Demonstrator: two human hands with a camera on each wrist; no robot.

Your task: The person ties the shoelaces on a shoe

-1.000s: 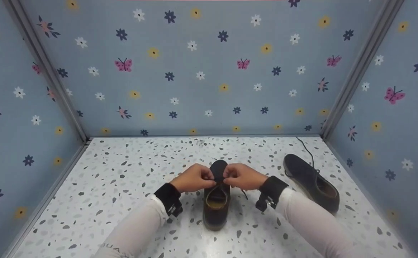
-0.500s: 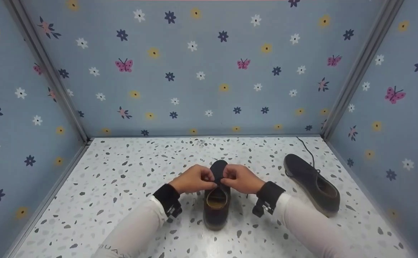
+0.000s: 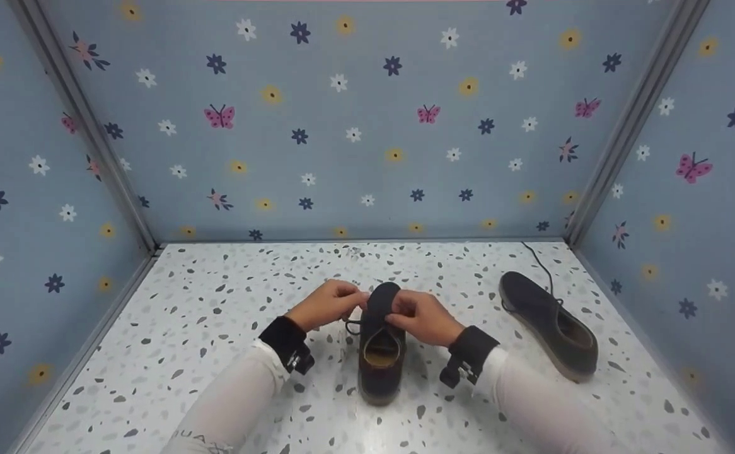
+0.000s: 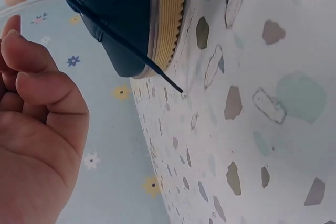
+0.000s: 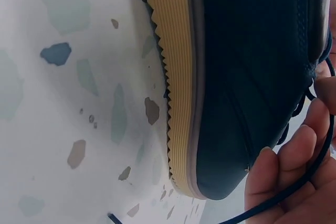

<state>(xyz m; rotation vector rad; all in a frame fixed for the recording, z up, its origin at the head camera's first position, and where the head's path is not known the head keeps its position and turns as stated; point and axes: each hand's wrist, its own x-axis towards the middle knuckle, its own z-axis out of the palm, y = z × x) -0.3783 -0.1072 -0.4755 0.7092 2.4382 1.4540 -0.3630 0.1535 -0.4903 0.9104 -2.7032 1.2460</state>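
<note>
A dark lace-up shoe (image 3: pixel 381 386) with a ribbed tan sole sits on the floor between my hands, toe pointing away. My right hand (image 3: pixel 427 318) pinches the dark shoelace (image 5: pixel 283 193) above the lacing; in the right wrist view the lace runs across the curled fingers. My left hand (image 3: pixel 323 306) is beside the toe on the left, fingers loosely bent, with no lace visible between them. In the left wrist view a loose lace end (image 4: pixel 123 43) hangs over the side of the shoe, apart from that hand. The knot area is partly hidden by my right fingers.
A second dark shoe (image 3: pixel 547 321) lies at an angle on the right, its lace (image 3: pixel 538 258) trailing to the back wall. Flowered blue panels (image 3: pixel 367 126) enclose the speckled white floor (image 3: pixel 248 378) at the back and both sides.
My left hand has let go of the lace and moved left and slightly forward, off the shoe's top. A lace loop now shows at the shoe's left side. My right hand moved slightly left.
</note>
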